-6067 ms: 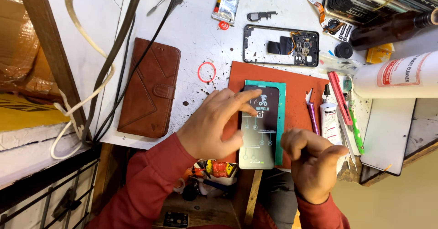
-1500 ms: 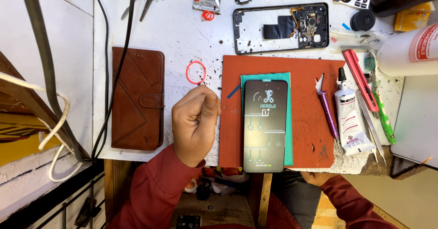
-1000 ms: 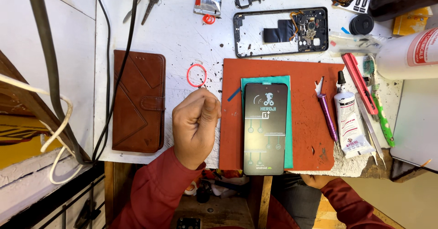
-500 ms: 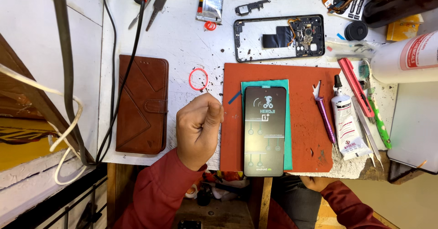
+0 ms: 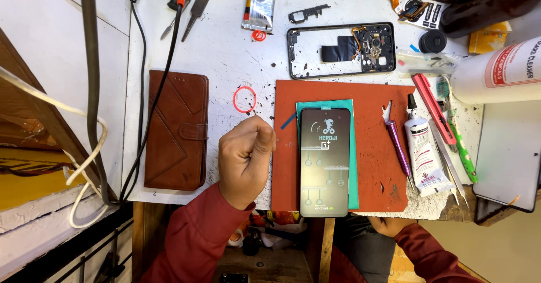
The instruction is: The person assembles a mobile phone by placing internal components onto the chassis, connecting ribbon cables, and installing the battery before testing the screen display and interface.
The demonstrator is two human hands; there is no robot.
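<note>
I am at a white, speckled workbench (image 5: pixel 225 63) crowded with repair tools. Near its left edge dark cables (image 5: pixel 141 91) run down past a brown leather wallet case (image 5: pixel 177 131), with a small red ring (image 5: pixel 244 99) just beside it. My left hand (image 5: pixel 245 162) is curled into a loose fist on the bench, holding nothing I can see, close to the left edge of the red mat (image 5: pixel 372 142). A few seconds ago both my hands were on the phone (image 5: pixel 325 162); now it lies alone, screen up and lit, on a teal sheet in the mat's middle. Behind it lies an opened phone frame (image 5: pixel 341 49). My right hand (image 5: pixel 389 225) has dropped below the bench's front edge; I cannot tell its grip. Further right lie a purple tool (image 5: pixel 397 147) and a glue tube (image 5: pixel 422 153).
</note>
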